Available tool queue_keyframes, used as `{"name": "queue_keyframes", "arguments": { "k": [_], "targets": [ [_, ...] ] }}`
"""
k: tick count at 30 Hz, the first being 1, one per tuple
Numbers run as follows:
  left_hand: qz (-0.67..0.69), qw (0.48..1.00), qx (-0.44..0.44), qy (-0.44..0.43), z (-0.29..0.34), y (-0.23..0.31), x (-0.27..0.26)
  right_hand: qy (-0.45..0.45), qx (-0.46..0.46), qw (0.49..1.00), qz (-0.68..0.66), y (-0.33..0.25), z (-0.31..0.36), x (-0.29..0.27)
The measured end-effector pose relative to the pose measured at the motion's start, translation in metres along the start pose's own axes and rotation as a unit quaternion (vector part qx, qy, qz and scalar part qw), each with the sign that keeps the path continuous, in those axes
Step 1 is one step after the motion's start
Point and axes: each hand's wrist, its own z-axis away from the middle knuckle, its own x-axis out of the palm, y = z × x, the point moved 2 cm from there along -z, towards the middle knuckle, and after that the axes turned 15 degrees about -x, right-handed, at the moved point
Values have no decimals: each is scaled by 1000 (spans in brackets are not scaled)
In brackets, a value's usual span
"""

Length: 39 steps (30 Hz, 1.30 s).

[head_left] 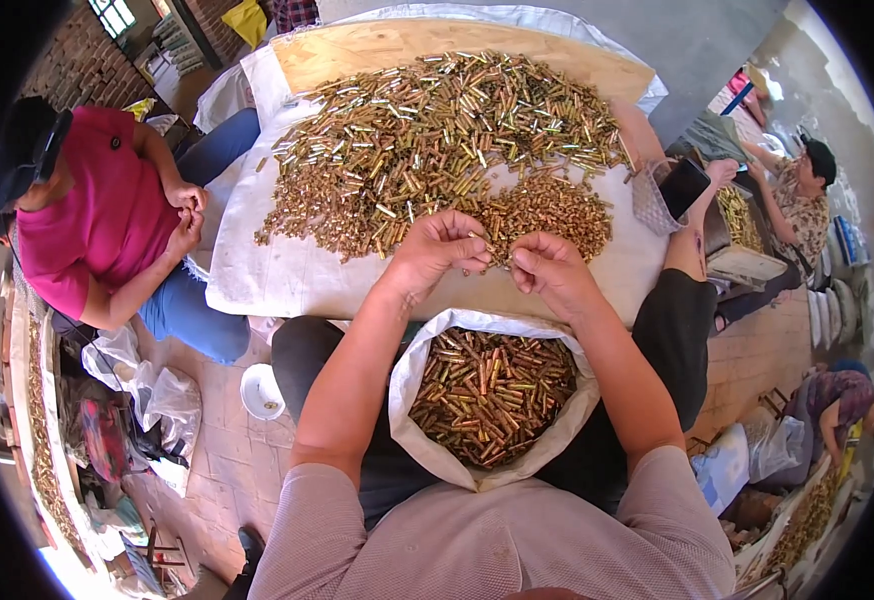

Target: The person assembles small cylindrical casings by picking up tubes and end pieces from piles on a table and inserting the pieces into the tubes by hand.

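The left hand [435,252] was closed in a fingertip pinch, thumb against forefinger, on what appeared to be a slim brass-coloured metal cylinder [479,238], though the piece was too small to tell clearly. The right hand [555,275] was curled just beside it, thumb and forefinger nearly together; whether anything lay between them could not be told. Both hands hung over the near edge of a bench covered in white sheeting [277,285], in front of a broad pile of loose brass-coloured metal cylinders [467,110] and a lower heap of much smaller brass-coloured bits [562,215]. Between the person's legs stood an open white woven sack with a rolled rim [405,410], holding many more cylinders.

For pieces so slender, a light pinch near one end seemed best, leaving the other end free for the opposite fingertips. Keeping the hands this close and level probably suited such fine work, with short finger movements rather than a tug from the arms. Staying above the bench edge looked sensible, since a slipped piece could drop into the sack or onto the tiled floor [242,465].
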Motion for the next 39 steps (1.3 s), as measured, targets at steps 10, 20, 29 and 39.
{"name": "queue_keyframes", "arguments": {
  "k": [10,20,29,39],
  "targets": [
    [-12,1000,-1,6,3,-1,9,-10,-13,999,-36,3,1,1],
    [-49,999,-4,7,4,-2,9,-4,-11,1000,-5,-4,4,10],
    [-114,993,7,39,6,-1,9,5,4,1000,-13,-6,6,11],
    [-42,999,5,21,10,-5,20,17,7,996,-92,0,9,9]
  ]
}}
